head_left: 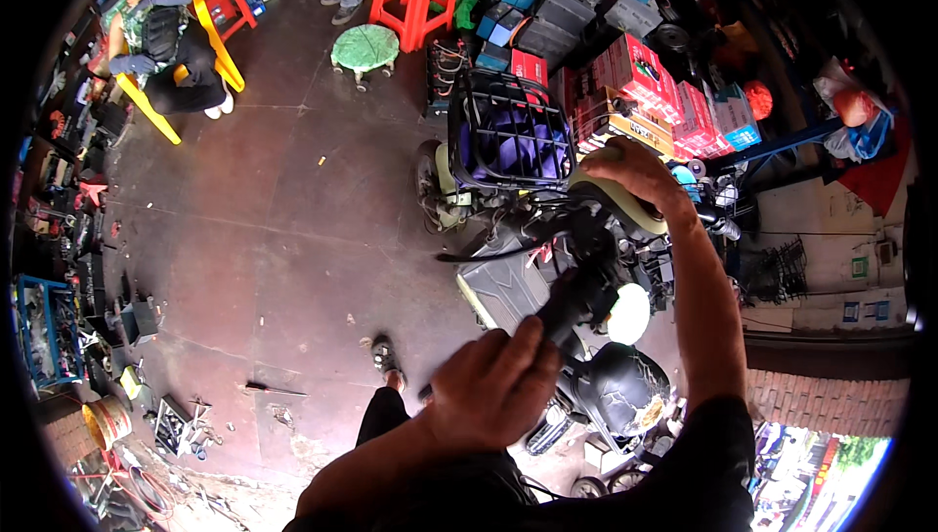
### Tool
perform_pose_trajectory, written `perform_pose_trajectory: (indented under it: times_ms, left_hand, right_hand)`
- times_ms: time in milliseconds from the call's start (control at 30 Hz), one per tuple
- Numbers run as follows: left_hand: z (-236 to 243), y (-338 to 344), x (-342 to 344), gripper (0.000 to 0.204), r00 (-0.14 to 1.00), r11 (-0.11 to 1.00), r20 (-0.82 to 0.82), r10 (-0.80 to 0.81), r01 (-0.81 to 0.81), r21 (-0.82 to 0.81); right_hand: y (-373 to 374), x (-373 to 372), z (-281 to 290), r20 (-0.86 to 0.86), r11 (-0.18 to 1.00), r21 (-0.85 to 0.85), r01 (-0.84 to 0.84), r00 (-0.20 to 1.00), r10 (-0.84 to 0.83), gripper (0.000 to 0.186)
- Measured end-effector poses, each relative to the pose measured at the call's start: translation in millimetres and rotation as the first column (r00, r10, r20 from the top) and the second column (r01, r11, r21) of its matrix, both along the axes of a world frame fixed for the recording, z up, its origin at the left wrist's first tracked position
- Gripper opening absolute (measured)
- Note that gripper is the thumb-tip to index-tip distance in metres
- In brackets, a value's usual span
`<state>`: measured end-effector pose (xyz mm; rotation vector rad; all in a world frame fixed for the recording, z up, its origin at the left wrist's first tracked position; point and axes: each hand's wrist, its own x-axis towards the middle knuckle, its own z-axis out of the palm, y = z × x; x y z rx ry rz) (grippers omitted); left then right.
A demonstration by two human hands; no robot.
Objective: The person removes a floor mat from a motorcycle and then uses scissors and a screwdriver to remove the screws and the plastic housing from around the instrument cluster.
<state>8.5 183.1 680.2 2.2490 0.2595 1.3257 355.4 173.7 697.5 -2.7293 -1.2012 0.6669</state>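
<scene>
The scooter (591, 249) stands in front of me, its handlebar end right at my hands. Just beyond the scooter's steering end, a black wire basket (513, 136) holds purple material (513, 146). Atop its front, my right hand (630, 175) bends over the pale olive cover (625, 208); whether it grips, I cannot tell. Nearer me, my left hand (496, 381) wraps the scooter's black handlebar grip (560, 312).
</scene>
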Motion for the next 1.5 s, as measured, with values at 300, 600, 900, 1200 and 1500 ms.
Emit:
perform_pose_trajectory:
  times_ms: [300, 600, 900, 1200, 1500]
  left_hand:
    - [-11.6, 24.6, -4.8, 0.015, 0.968, 0.971, 0.16, -0.195, 0.213, -0.108]
    - [-24.3, 13.0, -7.7, 0.024, 0.95, 0.941, 0.182, -0.255, 0.287, -0.18]
    - [-31.3, 22.7, -5.9, 0.028, 0.902, 0.883, 0.286, -0.324, 0.396, -0.251]
    - [-30.3, 28.2, 4.1, 0.018, 0.901, 0.916, 0.35, -0.257, 0.343, -0.209]
    - [-25.6, 32.5, 2.5, 0.016, 0.897, 0.899, 0.287, -0.336, 0.396, -0.185]
  right_hand:
    - [2.7, -6.2, -14.2, -0.076, 0.974, 0.156, 0.162, 0.986, -0.152, 0.063]
    - [5.6, -16.4, -6.7, -0.182, 0.956, 0.214, 0.2, 0.97, -0.162, 0.061]
    - [16.2, 13.6, -12.0, -0.326, 0.99, -0.029, 0.136, 0.935, -0.138, 0.033]
    - [13.2, 18.2, -11.8, -0.367, 0.963, 0.165, 0.214, 0.919, -0.141, 0.031]
    - [-44.7, -9.1, -13.8, -0.15, 0.824, 0.543, 0.162, 0.984, -0.094, 0.06]
